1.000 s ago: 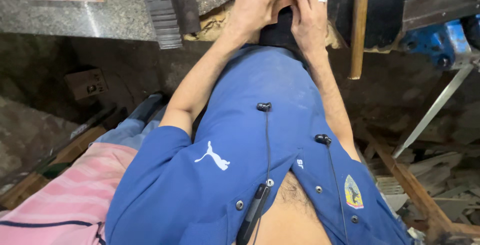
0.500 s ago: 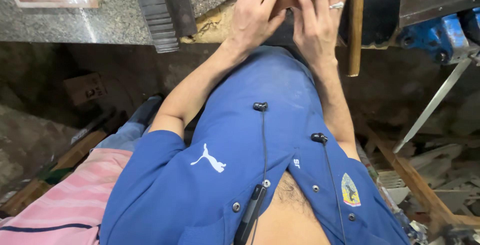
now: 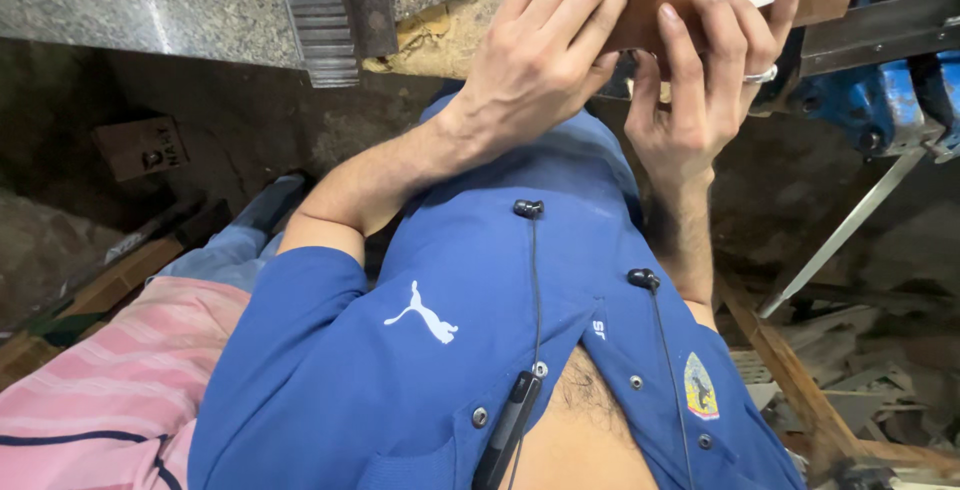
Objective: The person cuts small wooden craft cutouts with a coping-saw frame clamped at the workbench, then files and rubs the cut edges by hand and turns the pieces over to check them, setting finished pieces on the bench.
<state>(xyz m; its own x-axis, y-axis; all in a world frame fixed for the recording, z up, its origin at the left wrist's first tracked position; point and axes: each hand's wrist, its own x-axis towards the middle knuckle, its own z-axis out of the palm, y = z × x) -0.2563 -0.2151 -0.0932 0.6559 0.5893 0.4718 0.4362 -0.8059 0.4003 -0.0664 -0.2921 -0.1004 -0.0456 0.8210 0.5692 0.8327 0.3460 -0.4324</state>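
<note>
Wood piece: brown wooden piece (image 3: 655,0) with a pale edge, held up at the top of the view, just in front of the grey speckled counter (image 3: 150,20).
Left hand: left hand (image 3: 540,60) closes over the near end of the wooden piece, fingers curled across its top and thumb tucked below.
Right hand: right hand (image 3: 705,80), wearing a ring, grips the same piece from the other side, fingers wrapped over its upper face.
Step in hand: both hands seem to be steadying and turning the wooden piece between them, as if checking or positioning it; this is a judgement only.
Next move calls for: a firm two-handed hold and a clear look at the piece's edge, since much of it is hidden by the fingers.
Beside the piece: blue metal vise (image 3: 880,100) sits just right of the wooden piece, with dark metal parts above it.
Left of the piece: ridged dark metal bar (image 3: 320,20) hangs over the counter edge.
Below the piece: blue shirt (image 3: 450,350) with earphone wires, then pink striped cloth (image 3: 100,390) further left.
Floor: wood scraps (image 3: 860,370) lie under the vise.
</note>
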